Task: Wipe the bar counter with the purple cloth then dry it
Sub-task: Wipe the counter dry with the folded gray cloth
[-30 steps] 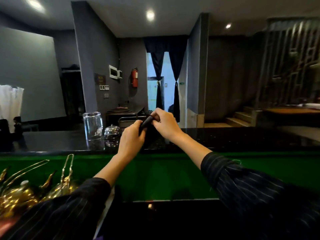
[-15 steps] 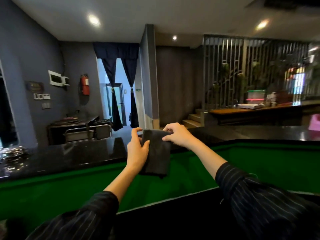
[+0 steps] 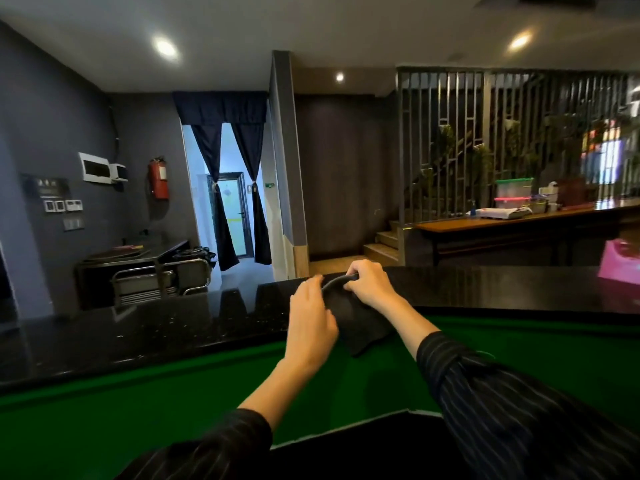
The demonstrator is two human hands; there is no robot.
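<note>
Bar counter (image 3: 173, 327): running 9 to 3 o'clock in front of me, its black top lying just beyond my hands.
Purple cloth (image 3: 358, 322): hanging between my hands over the counter's near edge, looking dark here, its long axis trailing from 12 toward 5 o'clock.
Right hand (image 3: 370, 287): curling over the cloth's top fold, sitting nearer the counter.
Left hand (image 3: 311, 323): pinching the cloth's 9 o'clock edge.

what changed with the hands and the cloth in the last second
The cloth, held up flat half a second ago, has come down toward the black counter, its top edge now bunched between the left hand and right hand. The view swung right, so the glass jar and bell are out of sight. Both hands keep hold of the cloth; it is not spread on the counter.
</note>
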